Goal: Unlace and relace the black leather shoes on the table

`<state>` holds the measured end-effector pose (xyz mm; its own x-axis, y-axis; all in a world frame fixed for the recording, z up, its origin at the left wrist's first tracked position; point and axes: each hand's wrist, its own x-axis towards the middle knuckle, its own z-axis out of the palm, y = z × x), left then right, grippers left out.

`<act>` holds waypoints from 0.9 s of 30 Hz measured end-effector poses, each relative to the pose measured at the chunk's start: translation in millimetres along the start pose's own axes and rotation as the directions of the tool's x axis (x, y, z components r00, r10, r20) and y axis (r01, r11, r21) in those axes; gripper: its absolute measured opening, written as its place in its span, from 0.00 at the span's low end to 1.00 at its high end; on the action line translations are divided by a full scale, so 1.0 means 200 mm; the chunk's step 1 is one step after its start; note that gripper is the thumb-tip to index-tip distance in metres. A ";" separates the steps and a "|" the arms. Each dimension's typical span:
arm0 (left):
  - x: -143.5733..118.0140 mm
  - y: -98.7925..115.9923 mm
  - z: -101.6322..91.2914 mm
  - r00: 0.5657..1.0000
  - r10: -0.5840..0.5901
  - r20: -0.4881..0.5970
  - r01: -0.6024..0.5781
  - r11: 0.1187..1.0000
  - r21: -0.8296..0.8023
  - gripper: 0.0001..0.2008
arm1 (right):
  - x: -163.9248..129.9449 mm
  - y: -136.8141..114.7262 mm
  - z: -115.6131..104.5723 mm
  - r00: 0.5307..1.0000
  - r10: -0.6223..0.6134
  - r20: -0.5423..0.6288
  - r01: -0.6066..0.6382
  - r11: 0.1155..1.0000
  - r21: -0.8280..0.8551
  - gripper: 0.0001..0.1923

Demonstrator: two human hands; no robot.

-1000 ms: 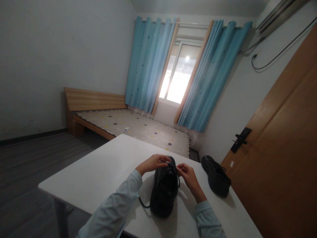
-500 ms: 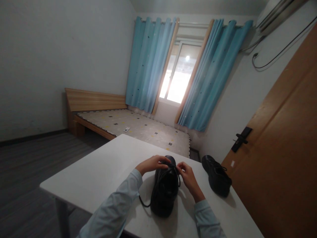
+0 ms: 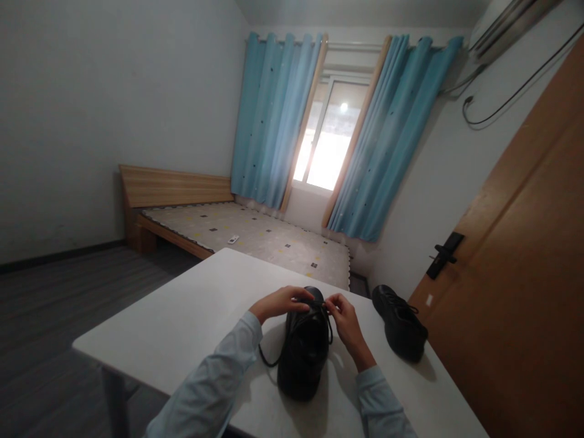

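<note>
A black lace-up shoe stands on the white table with its toe pointing away from me. My left hand reaches over its left side, thumb and fingers closed around lace near the top eyelets. On the other side, my right hand pinches the black shoelace between thumb and fingertips. One loose lace end hangs in a curve at the shoe's left. What lies right under my left fingertips is partly hidden. The matching black shoe rests farther right, touched by neither hand.
Past the table's far edge is a bed with a white remote on it. A wooden door with a black handle is close to the table's right side. Blue curtains frame the window.
My right hand has shifted slightly upward with the lace. The loose lace end at the shoe's left has moved a little to the right. My left hand stays in place.
</note>
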<state>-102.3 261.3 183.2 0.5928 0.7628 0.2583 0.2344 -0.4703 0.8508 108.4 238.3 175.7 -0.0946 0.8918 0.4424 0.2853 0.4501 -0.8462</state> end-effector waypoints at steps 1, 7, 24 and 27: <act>0.00 0.00 0.00 1.000 0.001 0.001 -0.001 1.000 0.001 0.17 | 0.00 0.00 0.00 1.000 -0.001 -0.002 0.001 1.000 0.002 0.12; 0.00 0.00 0.00 1.000 0.003 -0.005 -0.003 1.000 -0.011 0.18 | 0.00 -0.01 -0.01 1.000 0.003 0.020 -0.004 0.997 0.071 0.13; 0.00 0.01 0.00 0.999 -0.029 -0.023 0.029 0.999 -0.017 0.17 | -0.03 -0.08 -0.05 0.983 0.146 0.109 -0.182 0.782 0.596 0.15; -0.01 0.02 0.00 0.999 -0.042 -0.025 0.042 0.999 -0.017 0.18 | -0.03 -0.08 -0.05 0.984 0.144 0.103 -0.177 0.769 0.614 0.14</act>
<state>-102.0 258.8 185.8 0.5627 0.7929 0.2337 0.2461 -0.4306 0.8683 113.0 225.1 189.5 -0.1505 0.9474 0.2825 -0.3498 0.2162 -0.9115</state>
